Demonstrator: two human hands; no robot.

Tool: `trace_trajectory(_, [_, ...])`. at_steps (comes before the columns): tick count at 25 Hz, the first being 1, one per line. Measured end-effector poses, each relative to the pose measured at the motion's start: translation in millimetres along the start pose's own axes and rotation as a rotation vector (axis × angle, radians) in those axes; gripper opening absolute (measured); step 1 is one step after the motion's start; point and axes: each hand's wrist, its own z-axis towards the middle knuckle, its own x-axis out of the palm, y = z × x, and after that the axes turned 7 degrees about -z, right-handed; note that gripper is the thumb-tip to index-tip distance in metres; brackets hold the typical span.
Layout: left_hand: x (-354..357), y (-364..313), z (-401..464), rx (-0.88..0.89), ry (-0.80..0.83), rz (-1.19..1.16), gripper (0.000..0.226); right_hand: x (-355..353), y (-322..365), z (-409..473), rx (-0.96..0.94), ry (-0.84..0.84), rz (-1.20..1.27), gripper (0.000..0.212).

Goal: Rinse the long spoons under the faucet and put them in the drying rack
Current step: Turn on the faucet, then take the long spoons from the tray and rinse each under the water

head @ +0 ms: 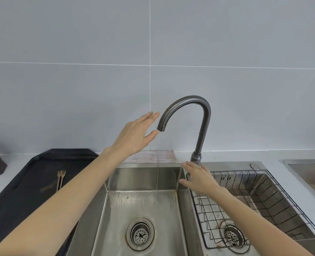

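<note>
A thin stream of water ran from the dark grey gooseneck metal faucet into the left basin of the stainless steel double sink, striking the floor behind the round strainer drain. The left hand was raised beside the spout, fingers spread and loose, holding nothing, its thumb close to the outlet though contact could not be told. The right hand lay flat and open at the faucet's base, covering what was probably the lever, with nothing gripped in it. The black wire drying rack sat in the right basin and looked empty. No long spoons were plainly visible; the only utensils in sight were two slim pale wooden pieces with pronged, fork-like ends lying side by side on the black tray to the left of the sink, well apart from both hands. The step in hand appeared to be setting up the water, with rinsing not yet begun. To do it well, the flow probably wanted raising a little, since so thin a thread would rinse slowly, but not so hard as to splash off a curved bowl. The spout seemed best kept over the left basin, clear of the rack, so rinsed pieces could travel right without crossing the stream.
</note>
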Motion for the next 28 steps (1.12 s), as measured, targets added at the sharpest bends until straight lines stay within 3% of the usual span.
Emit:
trace_trajectory(9, [-2.9, 72.5, -76.2, -0.234, 0.051, 0.036, 0.064, 19.1, 73.4, 4.3, -0.067, 0.08, 0.093, 0.052])
trace_trajectory(23, [-15.7, 214.6, -168.4, -0.663, 0.096, 0.018, 0.048, 66.9, 242.1, 54.5, -0.105, 0.181, 0.359, 0.033])
trace_trajectory(28, [-2.3, 252.9, -185.5, -0.813, 0.118, -0.027, 0.032, 83.8, 291.9, 73.8, -0.138, 0.256, 0.44, 0.03])
